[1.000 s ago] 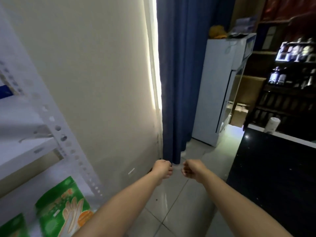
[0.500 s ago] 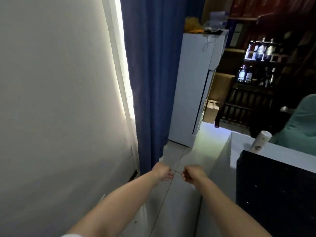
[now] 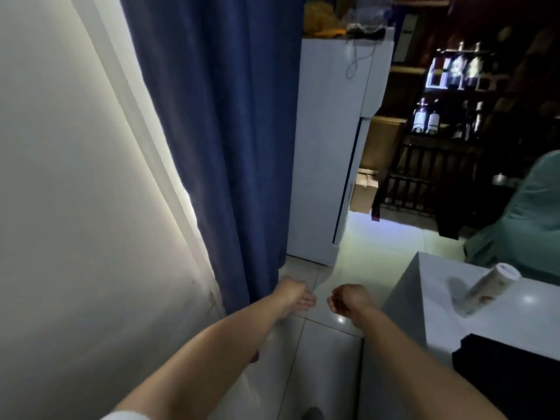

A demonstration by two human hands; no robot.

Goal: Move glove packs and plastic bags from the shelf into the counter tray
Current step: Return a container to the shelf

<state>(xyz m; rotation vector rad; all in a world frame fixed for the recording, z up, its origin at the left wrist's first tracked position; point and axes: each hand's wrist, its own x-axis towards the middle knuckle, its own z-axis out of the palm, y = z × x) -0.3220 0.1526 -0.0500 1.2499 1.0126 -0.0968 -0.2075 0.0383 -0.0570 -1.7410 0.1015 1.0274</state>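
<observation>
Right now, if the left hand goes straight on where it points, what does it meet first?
Probably nothing close: the left hand points over bare floor toward the foot of the white cabinet. The curtain hangs just left; depth is unclear.

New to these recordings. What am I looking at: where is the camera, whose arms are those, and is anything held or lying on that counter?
No machine here: the camera sits on a person's head, looking forward and down, so both bare arms are theirs. The left hand has fairly straight fingers; the right hand is curled. Whether either pinches something thin is too blurred to tell. On the white counter at the right is a patterned cylinder with a white cap. A dark blue curtain hangs ahead. No shelf or tray shows.
</observation>
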